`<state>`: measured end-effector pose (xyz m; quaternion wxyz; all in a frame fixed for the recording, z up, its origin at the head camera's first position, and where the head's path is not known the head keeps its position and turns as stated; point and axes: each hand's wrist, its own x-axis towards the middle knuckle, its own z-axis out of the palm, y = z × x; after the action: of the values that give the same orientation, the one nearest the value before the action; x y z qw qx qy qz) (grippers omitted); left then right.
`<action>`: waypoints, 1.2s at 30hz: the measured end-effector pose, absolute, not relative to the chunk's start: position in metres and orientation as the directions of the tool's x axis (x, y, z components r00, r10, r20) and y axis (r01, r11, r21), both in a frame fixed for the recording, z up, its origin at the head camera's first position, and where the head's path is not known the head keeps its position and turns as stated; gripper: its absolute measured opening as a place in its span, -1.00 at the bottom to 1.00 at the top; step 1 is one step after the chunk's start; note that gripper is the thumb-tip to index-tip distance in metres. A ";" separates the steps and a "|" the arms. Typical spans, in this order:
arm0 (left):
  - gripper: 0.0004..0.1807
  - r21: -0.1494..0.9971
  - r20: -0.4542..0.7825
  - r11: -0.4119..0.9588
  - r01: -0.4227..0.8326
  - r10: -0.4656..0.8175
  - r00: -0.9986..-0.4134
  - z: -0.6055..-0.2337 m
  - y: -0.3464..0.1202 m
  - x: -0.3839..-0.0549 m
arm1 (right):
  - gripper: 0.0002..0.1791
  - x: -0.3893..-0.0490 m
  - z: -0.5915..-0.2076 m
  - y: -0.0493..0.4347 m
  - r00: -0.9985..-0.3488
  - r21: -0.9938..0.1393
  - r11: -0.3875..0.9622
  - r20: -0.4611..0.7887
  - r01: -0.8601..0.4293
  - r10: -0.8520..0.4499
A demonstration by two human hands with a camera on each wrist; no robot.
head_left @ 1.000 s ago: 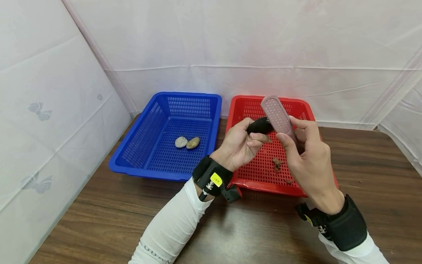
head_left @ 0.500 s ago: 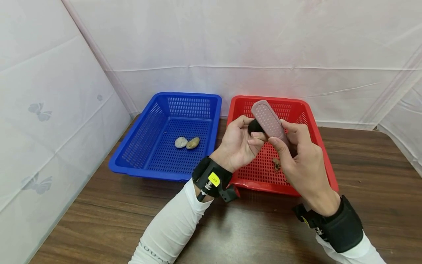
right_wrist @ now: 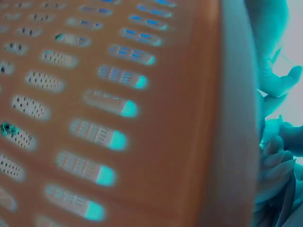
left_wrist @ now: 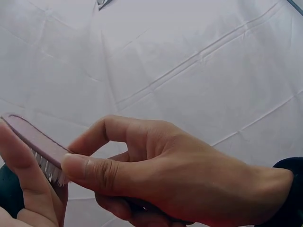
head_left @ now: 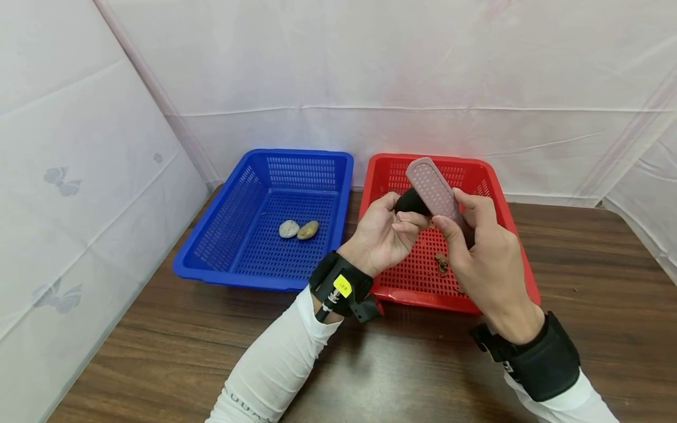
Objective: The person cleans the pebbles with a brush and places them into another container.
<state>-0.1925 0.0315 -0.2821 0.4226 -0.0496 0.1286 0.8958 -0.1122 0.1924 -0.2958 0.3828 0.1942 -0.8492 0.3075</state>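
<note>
In the head view my left hand (head_left: 383,241) holds a dark oval stone (head_left: 409,202) between thumb and fingers, above the red basket (head_left: 407,296). My right hand (head_left: 486,258) grips a pink brush (head_left: 432,185) with a dotted back, its head slanting up to the left across the stone. White bristles (left_wrist: 52,170) show under the brush in the left wrist view, facing the left fingers (left_wrist: 35,179). The brush covers part of the stone. At the right edge of the right wrist view, the hands are only partly visible.
A blue basket (head_left: 211,275) stands left of the red one, with a whitish pebble (head_left: 288,229) and a tan pebble (head_left: 308,230) inside. Brown scraps (head_left: 441,263) lie in the red basket. White sheeting (head_left: 317,70) hangs behind the wooden table (head_left: 402,364).
My right hand has shifted left with the brush, which now covers more of the stone. Since half a second ago both hands have moved only slightly.
</note>
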 end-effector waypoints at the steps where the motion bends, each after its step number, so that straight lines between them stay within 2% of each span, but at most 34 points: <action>1: -0.72 0.194 -0.196 -0.615 -0.765 0.739 -0.644 -0.283 0.031 -0.192 | -0.34 -0.112 -0.296 0.192 -0.629 -0.376 0.736 0.772 -0.564 -0.088; 5: -0.70 0.252 -0.178 -0.624 -0.740 0.722 -0.669 -0.284 0.031 -0.193 | -0.36 -0.110 -0.294 0.191 -0.648 -0.407 0.705 0.755 -0.581 -0.098; 8: -0.71 0.282 -0.159 -0.612 -0.739 0.729 -0.665 -0.284 0.031 -0.193 | -0.39 -0.109 -0.291 0.192 -0.664 -0.412 0.702 0.739 -0.580 -0.115; 16: -0.59 0.251 -0.187 -0.567 -0.784 0.767 -0.614 -0.285 0.033 -0.192 | -0.44 -0.109 -0.286 0.200 -0.679 -0.420 0.762 0.733 -0.494 -0.036; 22: -0.63 0.229 -0.210 -0.609 -0.759 0.730 -0.650 -0.286 0.033 -0.191 | -0.41 -0.107 -0.285 0.200 -0.680 -0.419 0.726 0.728 -0.545 -0.090; 29: -0.55 0.373 -0.103 -0.638 -0.673 0.693 -0.714 -0.282 0.034 -0.186 | -0.40 -0.105 -0.284 0.201 -0.685 -0.458 0.707 0.727 -0.539 -0.052; 36: -0.41 0.550 0.053 -0.663 -0.508 0.635 -0.771 -0.279 0.034 -0.182 | -0.44 -0.103 -0.280 0.205 -0.685 -0.504 0.682 0.728 -0.530 0.006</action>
<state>-0.1823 0.0343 -0.2790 0.3163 0.1209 0.2618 0.9038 -0.1030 0.2050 -0.2795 0.3648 0.1555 -0.8414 0.3671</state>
